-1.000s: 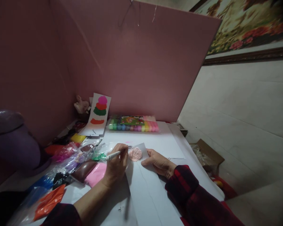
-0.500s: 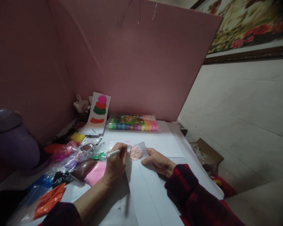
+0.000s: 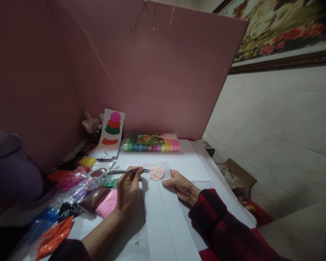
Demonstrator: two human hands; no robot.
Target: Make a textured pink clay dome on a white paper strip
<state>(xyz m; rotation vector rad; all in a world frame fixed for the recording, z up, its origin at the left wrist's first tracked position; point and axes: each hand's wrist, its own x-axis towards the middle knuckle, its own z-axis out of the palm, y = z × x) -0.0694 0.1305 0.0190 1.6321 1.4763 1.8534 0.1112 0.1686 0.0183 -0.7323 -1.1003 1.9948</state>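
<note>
My left hand [image 3: 129, 190] pinches a fork [image 3: 125, 171] with a pale handle, held nearly level. Its dark tines point right, at the left edge of a round, flat piece of pale pink clay [image 3: 157, 173]. Short ridges cover the clay's surface. The clay lies near the top of a long strip of white paper [image 3: 163, 210], which has a thin wavy line drawn down it. My right hand [image 3: 182, 186] grips the right edge of this paper, thumb on top beside the clay, its other fingers partly hidden.
Bagged coloured clay [image 3: 95, 199] crowds the table's left side. A pack of many-coloured clay [image 3: 152, 142] lies at the back, beside a leaning card [image 3: 110, 130] with coloured shapes. A purple bin [image 3: 13, 174] stands far left, a cardboard box [image 3: 239, 177] off the right edge.
The fork has swung from a slant to nearly level, and my left hand has turned with it. The paper has straightened slightly; my right hand keeps its hold.
</note>
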